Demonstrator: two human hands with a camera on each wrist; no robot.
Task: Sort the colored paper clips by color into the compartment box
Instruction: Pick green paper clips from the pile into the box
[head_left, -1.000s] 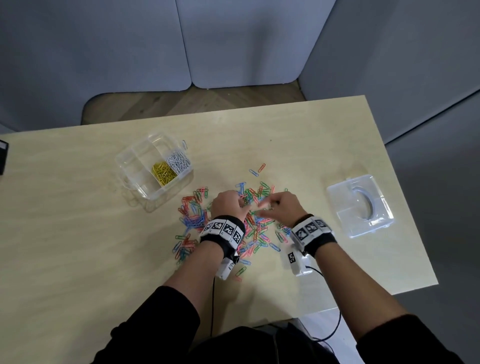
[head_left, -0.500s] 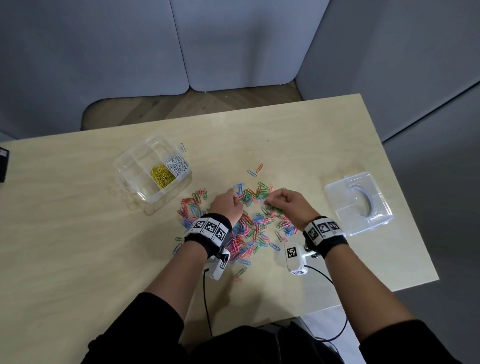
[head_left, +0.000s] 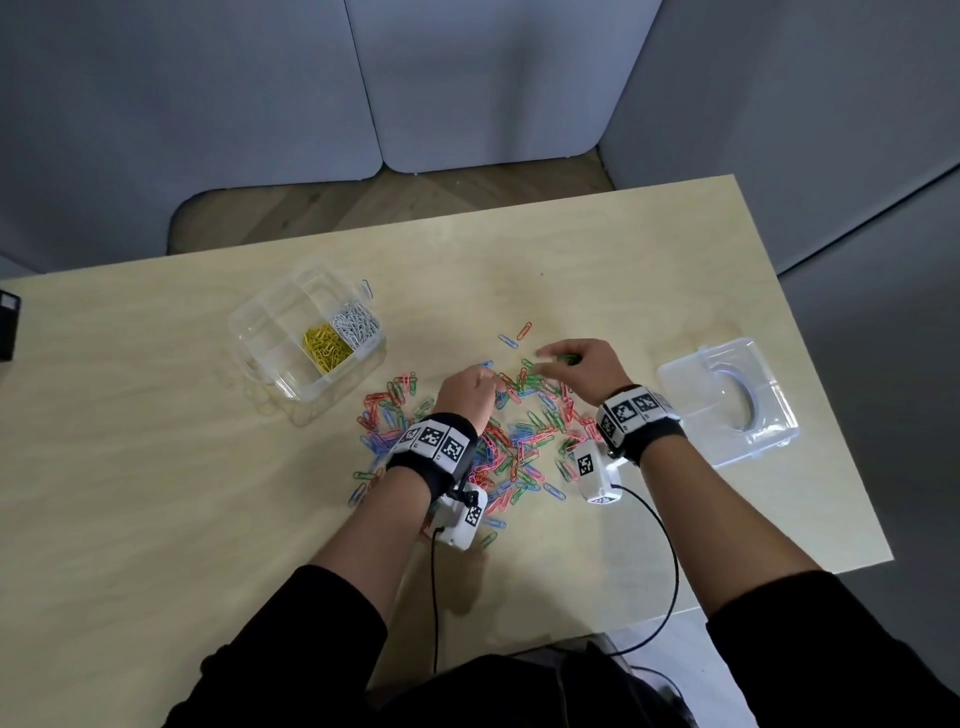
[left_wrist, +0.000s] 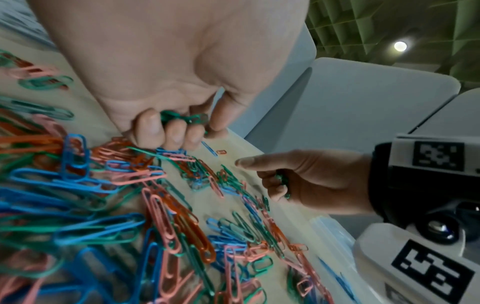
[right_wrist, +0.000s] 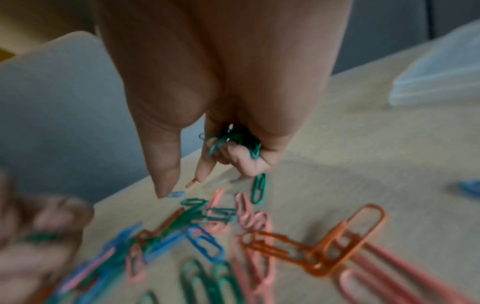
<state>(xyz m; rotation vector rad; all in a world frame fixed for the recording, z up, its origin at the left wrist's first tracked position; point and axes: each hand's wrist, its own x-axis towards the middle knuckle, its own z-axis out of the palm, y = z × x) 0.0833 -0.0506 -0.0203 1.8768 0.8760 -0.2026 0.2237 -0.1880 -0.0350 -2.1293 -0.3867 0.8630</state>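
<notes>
Table (head_left: 649, 291), green clips (right_wrist: 233, 139) inside right hand (head_left: 582, 369)

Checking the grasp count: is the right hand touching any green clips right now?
Touching. The right wrist view shows the right hand with curled fingers closed round a bunch of green clips.

From the head view we look down from high up at the whole table (head_left: 156, 467). The 2 wrist views sit low and very close, each looking along its own hand. All 3 views share the pile of paper clips (head_left: 519, 441), and the left wrist view also catches the right hand (left_wrist: 311, 181).
</notes>
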